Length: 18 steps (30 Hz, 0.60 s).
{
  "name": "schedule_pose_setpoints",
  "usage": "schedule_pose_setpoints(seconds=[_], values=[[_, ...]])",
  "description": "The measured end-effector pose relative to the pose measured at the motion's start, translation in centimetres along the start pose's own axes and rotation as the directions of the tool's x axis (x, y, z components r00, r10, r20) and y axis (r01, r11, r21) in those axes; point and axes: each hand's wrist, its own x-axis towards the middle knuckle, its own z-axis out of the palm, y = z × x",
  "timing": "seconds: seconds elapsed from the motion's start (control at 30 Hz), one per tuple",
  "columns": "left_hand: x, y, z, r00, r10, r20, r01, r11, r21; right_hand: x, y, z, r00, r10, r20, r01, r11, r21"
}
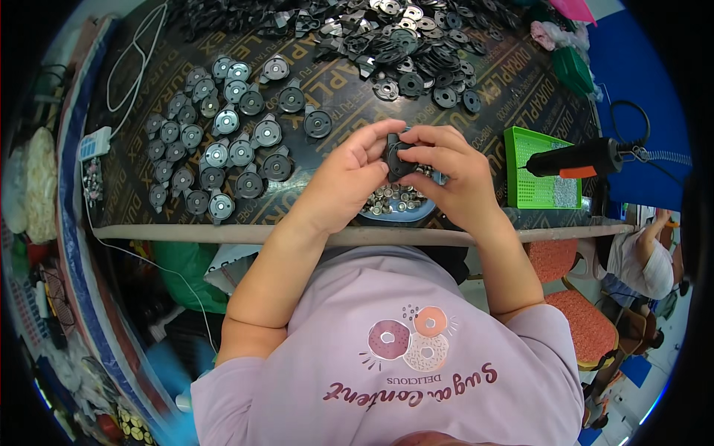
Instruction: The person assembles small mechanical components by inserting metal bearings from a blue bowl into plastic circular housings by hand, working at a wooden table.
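Note:
A dark round plastic part with a short tab (400, 165) is held upright between my two hands over the near edge of the table. My left hand (343, 178) grips its left side with thumb and fingers. The fingertips of my right hand (455, 169) press on its face and right side, hiding some of it. Just below my hands sits a shallow blue dish (407, 215) with many small round metal pieces (388, 202), partly covered by my fingers. To the left, several similar round parts with metallic centers (240, 152) lie spread on the table.
A big heap of dark loose parts (405, 48) covers the far side. On the right, a black electric screwdriver (576, 160) hangs over a green tray (524, 195) with small screws. A white power strip (94, 144) with a cable lies at the left edge. Red chairs (584, 327) stand beyond.

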Motion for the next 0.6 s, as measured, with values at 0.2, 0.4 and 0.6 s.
schedule_pose_setpoints(seconds=[0.2,0.4,0.6], values=[[-0.9,0.1,0.2,0.996,0.057,-0.064,-0.052,0.995,0.079,0.0,-0.6,0.9,0.997,-0.079,-0.007,0.078,0.992,-0.095],[-3.2,0.1,-0.9,0.984,0.120,-0.131,-0.082,0.961,0.263,-0.8,-1.7,2.7,0.993,-0.114,-0.018,0.113,0.993,-0.031],[-10.4,4.2,-5.3,0.866,0.425,-0.265,0.124,0.331,0.935,-0.9,0.5,0.3,0.996,0.081,-0.033,-0.084,0.993,-0.088]])
